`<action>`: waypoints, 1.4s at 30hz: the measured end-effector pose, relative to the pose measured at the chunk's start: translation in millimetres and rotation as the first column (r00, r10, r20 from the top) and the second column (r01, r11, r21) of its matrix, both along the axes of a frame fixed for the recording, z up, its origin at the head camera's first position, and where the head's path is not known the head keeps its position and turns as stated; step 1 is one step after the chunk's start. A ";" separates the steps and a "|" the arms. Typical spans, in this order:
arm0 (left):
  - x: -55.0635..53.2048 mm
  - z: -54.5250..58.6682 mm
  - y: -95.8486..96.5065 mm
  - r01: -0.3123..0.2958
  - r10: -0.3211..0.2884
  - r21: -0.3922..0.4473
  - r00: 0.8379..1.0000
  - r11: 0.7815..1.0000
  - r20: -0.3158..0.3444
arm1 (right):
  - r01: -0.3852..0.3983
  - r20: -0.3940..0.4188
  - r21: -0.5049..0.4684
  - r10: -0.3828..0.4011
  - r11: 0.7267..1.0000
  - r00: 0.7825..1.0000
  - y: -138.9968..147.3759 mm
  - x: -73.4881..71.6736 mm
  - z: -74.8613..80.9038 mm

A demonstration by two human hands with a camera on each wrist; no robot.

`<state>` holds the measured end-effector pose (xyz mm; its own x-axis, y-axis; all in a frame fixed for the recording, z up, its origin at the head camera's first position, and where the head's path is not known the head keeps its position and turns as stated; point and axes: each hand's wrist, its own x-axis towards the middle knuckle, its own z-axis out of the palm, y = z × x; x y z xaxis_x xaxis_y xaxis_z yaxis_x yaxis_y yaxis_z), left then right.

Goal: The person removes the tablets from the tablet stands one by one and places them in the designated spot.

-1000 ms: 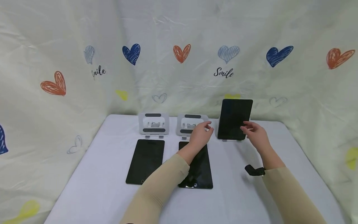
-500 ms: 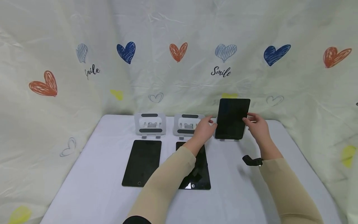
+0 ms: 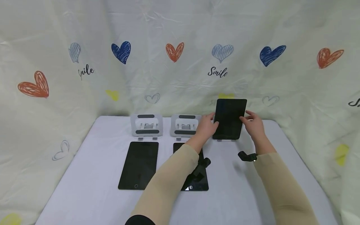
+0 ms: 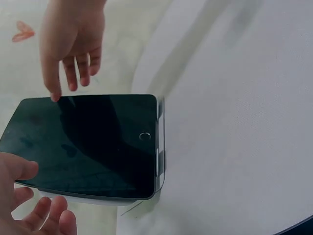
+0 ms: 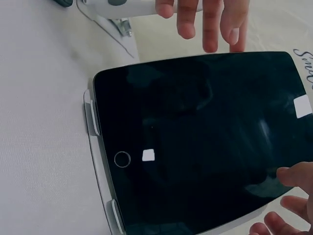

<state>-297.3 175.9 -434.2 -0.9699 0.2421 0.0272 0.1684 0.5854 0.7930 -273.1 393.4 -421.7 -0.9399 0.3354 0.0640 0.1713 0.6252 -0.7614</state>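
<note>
A black tablet (image 3: 229, 118) leans upright, screen outward, on a stand (image 4: 160, 132) at the back right; the stand's front lips show below its home-button end. My left hand (image 3: 206, 127) is at the tablet's left edge, its fingers (image 5: 210, 29) apart and right at the rim. On the other side is my right hand (image 3: 253, 126), its thumb (image 5: 293, 174) overlapping the screen near the right edge while its fingers (image 5: 274, 223) stay loosely spread beyond that edge. Neither hand's fingers wrap around the tablet.
Two grey-white stands (image 3: 147, 125) (image 3: 184, 125) with dark pads stand unloaded along the back. Two black tablets (image 3: 139, 165) (image 3: 204, 182) lie flat before them, the second partly under my left forearm. A white-clothed table (image 3: 87, 175) meets a curtain (image 3: 197, 87) printed with hearts.
My left hand has moved right to the upright tablet's left edge. My right hand has risen slightly along its right edge. The head view has shifted a little; the tablets stay in place.
</note>
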 end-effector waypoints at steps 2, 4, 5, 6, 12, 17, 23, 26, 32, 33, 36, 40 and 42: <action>0.5 0.5 0.0 -0.003 0.003 -0.003 1.000 1.000 -0.003 | -0.003 0.006 -0.007 0.003 1.000 1.000 -0.8 -1.1 -0.3; 1.0 1.0 0.5 -0.009 0.009 0.002 1.000 1.000 -0.004 | -0.006 0.006 -0.013 0.006 1.000 1.000 -1.3 -1.5 -0.7; 1.1 1.2 0.9 -0.014 0.014 0.006 1.000 1.000 -0.006 | -0.008 0.005 -0.019 0.008 1.000 1.000 -1.6 -1.3 -0.8; 1.1 1.3 1.4 -0.023 0.024 0.009 1.000 1.000 -0.010 | -0.012 0.002 -0.023 0.012 1.000 1.000 -1.7 -1.2 -1.2; 0.7 -2.4 3.2 -0.081 0.084 0.038 0.994 0.996 -0.067 | -0.010 -0.046 -0.026 0.008 1.000 0.999 0.2 1.4 -6.9; 3.8 -5.0 2.4 -0.100 0.111 0.089 0.986 0.991 -0.126 | 0.020 -0.093 -0.028 -0.023 0.999 0.995 3.3 5.7 -13.2; 7.1 -7.7 2.3 -0.126 0.142 0.105 0.976 0.986 -0.163 | 0.051 -0.135 -0.020 -0.053 0.999 0.989 5.2 7.1 -18.9; 8.6 -9.4 1.9 -0.130 0.151 0.132 0.975 0.983 -0.162 | 0.067 -0.152 -0.025 -0.070 0.997 0.986 4.3 8.6 -20.3; 8.1 -15.1 1.6 -0.111 0.144 0.184 0.973 0.977 -0.179 | 0.090 -0.185 -0.068 -0.101 0.994 0.978 1.7 11.9 -22.6; 7.8 -16.5 1.6 -0.106 0.141 0.194 0.974 0.975 -0.180 | 0.093 -0.185 -0.081 -0.107 0.992 0.977 1.3 12.5 -22.8; 7.2 -18.6 1.0 -0.090 0.133 0.239 0.977 0.967 -0.168 | 0.102 -0.181 -0.124 -0.123 0.987 0.976 0.3 13.2 -21.4; 7.3 -19.6 0.1 -0.082 0.135 0.280 0.976 0.956 -0.173 | 0.111 -0.177 -0.165 -0.141 0.980 0.974 -0.9 14.9 -17.4; 7.6 -18.9 0.2 -0.080 0.138 0.290 0.973 0.954 -0.185 | 0.115 -0.186 -0.167 -0.146 0.979 0.972 -1.3 16.2 -14.6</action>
